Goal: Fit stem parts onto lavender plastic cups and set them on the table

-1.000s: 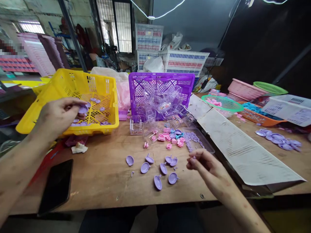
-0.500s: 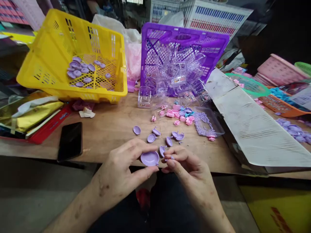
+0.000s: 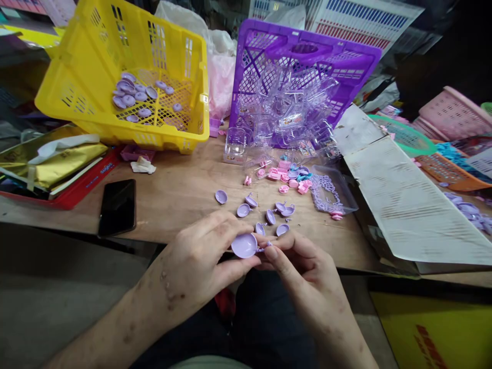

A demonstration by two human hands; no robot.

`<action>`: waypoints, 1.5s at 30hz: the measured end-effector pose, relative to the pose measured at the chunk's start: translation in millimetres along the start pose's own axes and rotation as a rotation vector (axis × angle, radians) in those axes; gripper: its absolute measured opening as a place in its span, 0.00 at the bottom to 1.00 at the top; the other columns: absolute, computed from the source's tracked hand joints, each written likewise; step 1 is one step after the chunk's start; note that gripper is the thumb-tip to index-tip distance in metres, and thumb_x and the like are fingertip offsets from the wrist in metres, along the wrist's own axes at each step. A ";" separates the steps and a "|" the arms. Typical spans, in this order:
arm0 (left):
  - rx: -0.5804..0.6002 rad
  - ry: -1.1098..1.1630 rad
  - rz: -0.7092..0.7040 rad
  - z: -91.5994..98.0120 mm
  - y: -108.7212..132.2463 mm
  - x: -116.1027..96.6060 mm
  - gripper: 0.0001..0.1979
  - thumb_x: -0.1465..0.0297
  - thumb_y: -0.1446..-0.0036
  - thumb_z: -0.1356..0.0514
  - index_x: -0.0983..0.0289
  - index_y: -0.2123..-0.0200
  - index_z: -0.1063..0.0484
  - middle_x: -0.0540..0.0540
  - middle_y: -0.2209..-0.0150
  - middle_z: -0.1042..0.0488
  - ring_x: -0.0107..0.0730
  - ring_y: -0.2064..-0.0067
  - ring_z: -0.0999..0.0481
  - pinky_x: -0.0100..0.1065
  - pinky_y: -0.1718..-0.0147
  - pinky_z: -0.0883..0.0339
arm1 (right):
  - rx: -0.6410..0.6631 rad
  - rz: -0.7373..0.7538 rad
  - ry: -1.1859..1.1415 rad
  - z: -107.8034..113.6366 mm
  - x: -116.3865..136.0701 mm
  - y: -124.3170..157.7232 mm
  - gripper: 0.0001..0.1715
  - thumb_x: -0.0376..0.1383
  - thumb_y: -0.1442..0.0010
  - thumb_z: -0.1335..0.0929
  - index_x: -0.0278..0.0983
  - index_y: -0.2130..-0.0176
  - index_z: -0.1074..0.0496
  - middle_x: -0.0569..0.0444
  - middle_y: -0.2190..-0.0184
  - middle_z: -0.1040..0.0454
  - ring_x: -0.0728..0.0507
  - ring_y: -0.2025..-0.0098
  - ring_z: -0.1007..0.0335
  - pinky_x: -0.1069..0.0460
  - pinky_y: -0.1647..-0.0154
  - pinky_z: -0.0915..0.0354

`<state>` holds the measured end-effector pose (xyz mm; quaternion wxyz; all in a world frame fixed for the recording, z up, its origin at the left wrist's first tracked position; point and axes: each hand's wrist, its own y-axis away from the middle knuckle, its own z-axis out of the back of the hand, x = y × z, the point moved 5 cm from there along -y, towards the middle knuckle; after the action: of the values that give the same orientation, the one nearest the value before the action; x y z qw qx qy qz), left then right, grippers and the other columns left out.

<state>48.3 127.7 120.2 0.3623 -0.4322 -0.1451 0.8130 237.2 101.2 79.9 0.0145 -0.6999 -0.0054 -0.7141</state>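
Observation:
Between the thumb and fingers of my left hand is a shallow purple plastic cup, its hollow side facing me. My right hand pinches a small purple plastic piece against the cup's right edge, where a little stem shows; whether the two are joined I cannot tell. Just beyond my fingers, several similar purple cups lie scattered on the wooden table, some with small hooked ends.
A yellow basket holding purple cups stands at back left. Clear plastic cases lean in a purple basket. Pink and blue parts sit near a clear tray. A phone lies left, a white board right.
The cup and the small purple piece, apart before, now meet edge to edge. My right hand has come closer to my left. The whole view has shifted slightly.

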 end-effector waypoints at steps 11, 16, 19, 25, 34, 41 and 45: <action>0.033 -0.095 -0.073 -3.0 5.4 2.0 0.13 0.62 0.28 0.31 0.63 0.48 0.23 0.54 0.55 0.16 0.33 0.54 0.14 0.30 0.46 0.20 | 0.058 0.109 0.103 1.3 11.5 1.0 0.07 0.37 0.28 0.24 0.44 0.62 0.17 0.57 0.62 0.13 0.50 0.60 0.15 0.62 0.55 0.23; -0.002 -0.084 -0.126 -9.0 7.3 3.8 0.15 0.61 0.29 0.30 0.65 0.48 0.22 0.54 0.55 0.15 0.32 0.53 0.14 0.29 0.44 0.21 | 0.051 0.135 0.061 1.0 5.1 5.8 0.07 0.35 0.29 0.24 0.46 0.62 0.16 0.57 0.59 0.12 0.48 0.55 0.14 0.59 0.48 0.21; -0.023 -0.053 -0.167 -12.5 7.8 5.2 0.16 0.62 0.30 0.29 0.66 0.47 0.22 0.55 0.55 0.15 0.31 0.52 0.14 0.28 0.43 0.22 | 0.049 0.116 0.033 3.9 -2.2 6.6 0.06 0.36 0.30 0.23 0.46 0.62 0.14 0.58 0.62 0.13 0.49 0.58 0.14 0.60 0.50 0.21; -0.022 0.003 -0.179 -18.0 3.6 3.8 0.17 0.68 0.31 0.28 0.67 0.44 0.24 0.57 0.52 0.16 0.33 0.49 0.15 0.32 0.42 0.20 | 0.053 -0.010 -0.214 14.4 -14.0 6.3 0.13 0.45 0.25 0.26 0.48 0.44 0.17 0.51 0.55 0.12 0.43 0.52 0.12 0.51 0.47 0.18; -0.053 -0.074 -0.147 -17.2 0.5 -8.5 0.14 0.75 0.30 0.31 0.66 0.44 0.25 0.57 0.52 0.16 0.34 0.49 0.14 0.34 0.40 0.20 | -0.077 0.210 -0.035 13.0 6.3 8.7 0.05 0.33 0.33 0.20 0.45 0.61 0.15 0.54 0.55 0.11 0.43 0.50 0.11 0.54 0.47 0.18; -0.078 -0.038 -0.226 -9.8 -1.3 -34.3 0.11 0.75 0.28 0.33 0.67 0.45 0.24 0.56 0.54 0.15 0.29 0.50 0.13 0.26 0.41 0.20 | -0.148 0.447 0.021 20.1 9.1 23.9 0.15 0.25 0.34 0.22 0.48 0.56 0.15 0.53 0.52 0.11 0.38 0.50 0.11 0.44 0.44 0.16; -0.044 -0.075 -0.247 -15.9 -7.7 -27.5 0.08 0.74 0.27 0.34 0.66 0.46 0.24 0.56 0.56 0.15 0.32 0.55 0.12 0.28 0.51 0.16 | -0.139 0.434 0.094 22.9 12.0 19.9 0.09 0.30 0.32 0.22 0.47 0.60 0.16 0.53 0.55 0.11 0.40 0.54 0.11 0.48 0.49 0.15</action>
<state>74.7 112.2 131.6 0.4444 -0.3884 -0.2286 0.7742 260.3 81.8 92.2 0.1195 -0.6498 0.1953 -0.7248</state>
